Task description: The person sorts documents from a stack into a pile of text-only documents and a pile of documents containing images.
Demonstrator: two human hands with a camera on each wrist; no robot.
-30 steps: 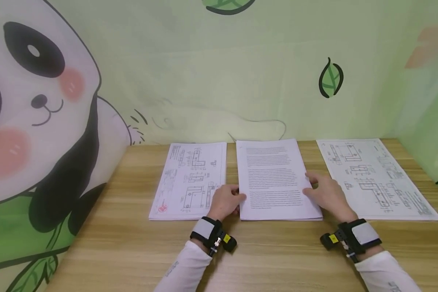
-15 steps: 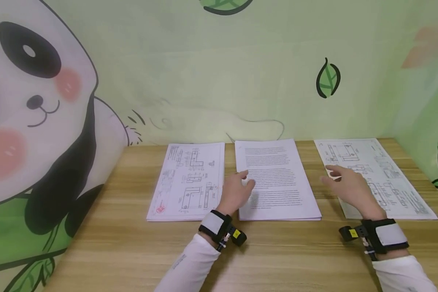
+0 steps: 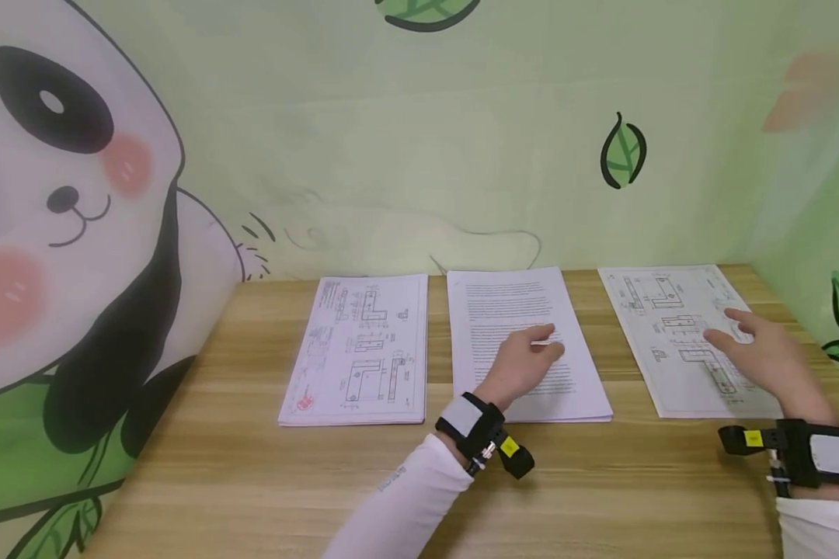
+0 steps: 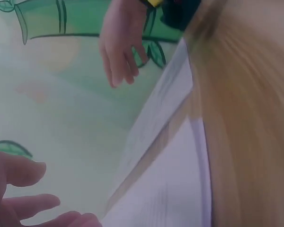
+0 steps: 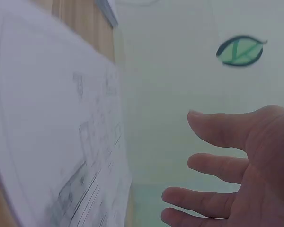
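My left hand (image 3: 520,363) hovers above the middle stack of printed text pages (image 3: 506,307), its fingers loosely bent with nothing in them. Over the right part of the technical drawing sheets (image 3: 678,341) is my right hand (image 3: 769,353), held off the paper. In the right wrist view, the right hand (image 5: 255,165) has its thumb and fingers spread apart, beside the drawing sheets (image 5: 47,104). The left wrist view shows the left thumb and fingers (image 4: 31,205) apart, near the text pages (image 4: 175,175).
Another stack of drawings with a red stamp (image 3: 356,349) lies at the left. All the papers lie on a wooden table (image 3: 252,481). Behind it stands a green backdrop (image 3: 391,155) with a panda and leaves.
Both hands have let go of the text stack's side edges. The left hand has moved right over that stack, while the right hand has moved right over the drawing sheets.
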